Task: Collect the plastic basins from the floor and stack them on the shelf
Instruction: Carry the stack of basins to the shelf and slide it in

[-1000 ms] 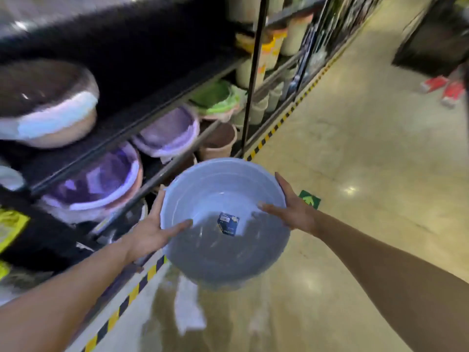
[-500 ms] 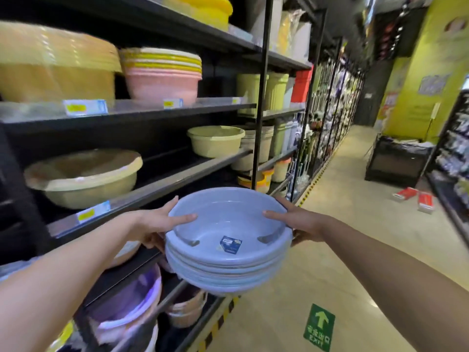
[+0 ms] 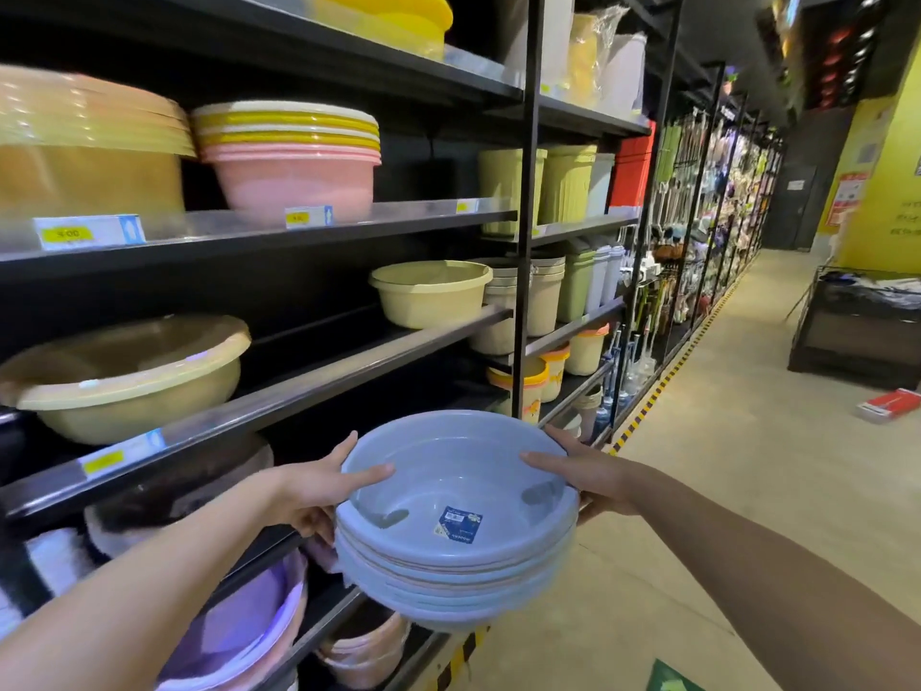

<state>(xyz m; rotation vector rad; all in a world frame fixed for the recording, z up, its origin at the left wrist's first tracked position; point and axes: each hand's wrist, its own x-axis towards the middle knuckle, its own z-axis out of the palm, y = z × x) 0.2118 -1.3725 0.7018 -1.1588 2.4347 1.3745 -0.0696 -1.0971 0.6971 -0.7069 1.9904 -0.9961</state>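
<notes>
A person holds a nested stack of pale blue plastic basins in front of a dark store shelf, the left hand and right hand clamped on opposite sides of the rim, thumbs hooked over the top edge and fingers underneath. The stack hangs in the air at about the height of the shelf board that carries a cream basin on the left and a smaller cream basin on the right — the open stretch between those two looks like the likeliest landing spot. To set it down cleanly, the load probably needs to rise a little so its base clears the front lip, then travel in level, both hands letting go only once the bottom sits flat; tipped forward, the nested pieces could slide apart. The basins are round, shallow and glossy, several deep, with thin pinkish lines showing between the rims and a small blue label stuck to the inside floor of the top one. The stack tilts slightly toward the camera, its lower edge over the yellow-and-black floor strip.
</notes>
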